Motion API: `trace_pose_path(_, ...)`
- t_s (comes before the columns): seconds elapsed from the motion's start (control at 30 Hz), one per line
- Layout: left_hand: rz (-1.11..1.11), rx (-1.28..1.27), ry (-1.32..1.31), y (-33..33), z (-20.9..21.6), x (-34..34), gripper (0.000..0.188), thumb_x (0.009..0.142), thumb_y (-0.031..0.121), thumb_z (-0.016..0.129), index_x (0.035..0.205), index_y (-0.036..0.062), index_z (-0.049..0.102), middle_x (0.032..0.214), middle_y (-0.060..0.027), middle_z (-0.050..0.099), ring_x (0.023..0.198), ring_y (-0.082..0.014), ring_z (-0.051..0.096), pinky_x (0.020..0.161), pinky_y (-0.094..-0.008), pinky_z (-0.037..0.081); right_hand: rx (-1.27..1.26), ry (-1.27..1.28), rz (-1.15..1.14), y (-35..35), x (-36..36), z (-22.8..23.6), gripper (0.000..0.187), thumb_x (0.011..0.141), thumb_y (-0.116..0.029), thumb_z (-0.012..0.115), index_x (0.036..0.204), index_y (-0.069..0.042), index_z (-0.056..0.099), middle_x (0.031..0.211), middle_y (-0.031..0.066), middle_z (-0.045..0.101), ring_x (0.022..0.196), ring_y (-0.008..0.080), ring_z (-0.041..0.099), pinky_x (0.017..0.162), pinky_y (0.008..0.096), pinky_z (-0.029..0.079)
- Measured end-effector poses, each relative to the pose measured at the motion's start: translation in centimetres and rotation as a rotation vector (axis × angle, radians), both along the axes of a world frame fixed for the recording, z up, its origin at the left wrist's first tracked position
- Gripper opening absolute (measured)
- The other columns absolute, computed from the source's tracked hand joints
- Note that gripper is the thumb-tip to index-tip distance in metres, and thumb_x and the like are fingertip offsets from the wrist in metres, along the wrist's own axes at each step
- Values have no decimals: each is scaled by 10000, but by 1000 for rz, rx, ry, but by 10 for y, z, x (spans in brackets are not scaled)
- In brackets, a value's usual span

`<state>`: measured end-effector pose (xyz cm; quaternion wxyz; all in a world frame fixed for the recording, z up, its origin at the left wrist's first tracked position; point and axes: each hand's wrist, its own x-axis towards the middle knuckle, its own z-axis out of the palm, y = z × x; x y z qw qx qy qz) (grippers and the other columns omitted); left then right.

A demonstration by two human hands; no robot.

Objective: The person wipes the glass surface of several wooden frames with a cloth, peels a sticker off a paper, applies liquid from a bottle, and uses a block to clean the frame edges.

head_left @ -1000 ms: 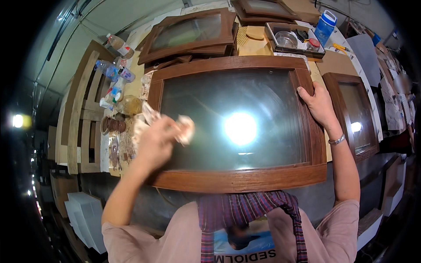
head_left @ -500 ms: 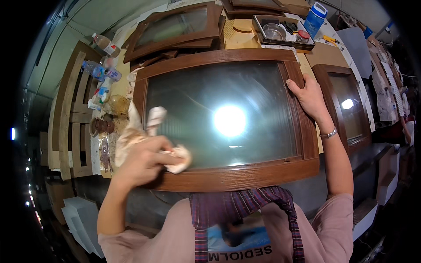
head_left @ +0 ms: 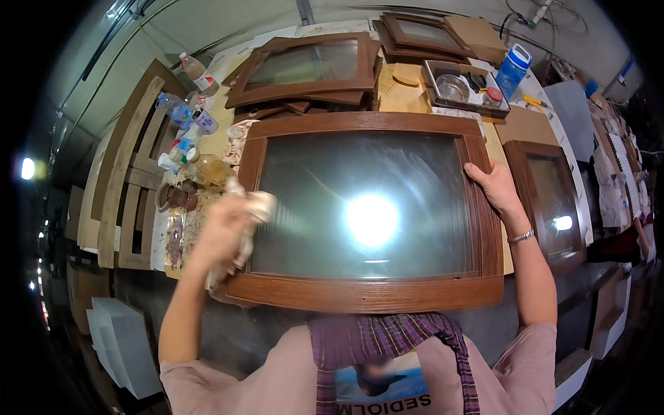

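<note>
A brown wooden-framed glass panel [head_left: 404,292] lies in front of me, with a bright light reflected in its glass. My left hand [head_left: 225,225], somewhat smeared by motion, is closed round a crumpled whitish cloth [head_left: 260,206]. It is over the left side of the frame, and the loose end of the cloth hangs down toward the near left corner. My right hand [head_left: 495,187] grips the right side of the frame. Its thumb rests on top, while the other fingers are hidden at the outer edge.
Stacked framed panels [head_left: 304,93] lie at the far side, and another framed panel [head_left: 550,200] is on the right. Plastic bottles [head_left: 174,109] and a jar of yellowish liquid [head_left: 213,170] line the left. Behind are a tray [head_left: 470,107] and a blue bottle [head_left: 513,71].
My left hand has lifted the cloth from the lower left of the glass and moved up and left to the frame's side. My right hand keeps its grip. The view has shifted slightly.
</note>
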<state>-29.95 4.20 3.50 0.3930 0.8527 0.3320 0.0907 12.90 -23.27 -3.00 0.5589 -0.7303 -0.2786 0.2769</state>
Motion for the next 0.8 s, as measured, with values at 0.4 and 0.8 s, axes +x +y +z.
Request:
trace_pose_path(0.4, 90, 42, -221, -7, -30, 20, 282, 825, -37, 613, 1090, -38, 711, 859, -14, 571, 794, -104, 555, 711, -240, 452, -321, -651, -16, -8, 25, -1, 562, 964, -482, 618, 802, 56, 650, 613, 99, 608, 612, 174, 598, 619, 382, 481)
trace_pose_path(0.8, 164, 3, -510, -74, 4, 86, 307, 831, -20, 625, 1134, -40, 672, 942, -17, 555, 829, -111, 529, 765, -238, 430, -363, -303, -88, -50, 136, -113, 388, 887, -356, 688, 731, -7, 623, 640, 121, 623, 575, 211, 606, 591, 377, 512)
